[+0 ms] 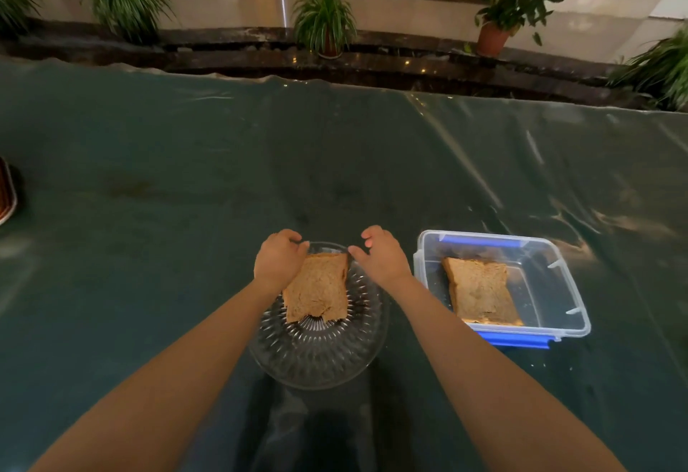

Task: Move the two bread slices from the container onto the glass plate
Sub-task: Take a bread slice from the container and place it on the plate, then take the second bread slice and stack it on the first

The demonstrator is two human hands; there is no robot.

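A brown bread slice [318, 293] lies on the ribbed glass plate [316, 371], near the table's front centre. My left hand [279, 259] grips the slice's far left corner with curled fingers. My right hand [383, 259] holds the far right corner between thumb and fingertips. To the right of the plate stands a clear plastic container [573, 296] with blue clips. A second bread slice [482, 291] lies flat inside it, towards its left side.
The table wears a dark green cloth under shiny clear plastic [186, 173]. A striped round object [5, 192] pokes in at the left edge. Beyond the table's far edge are a dark stone ledge and several potted plants [324, 21].
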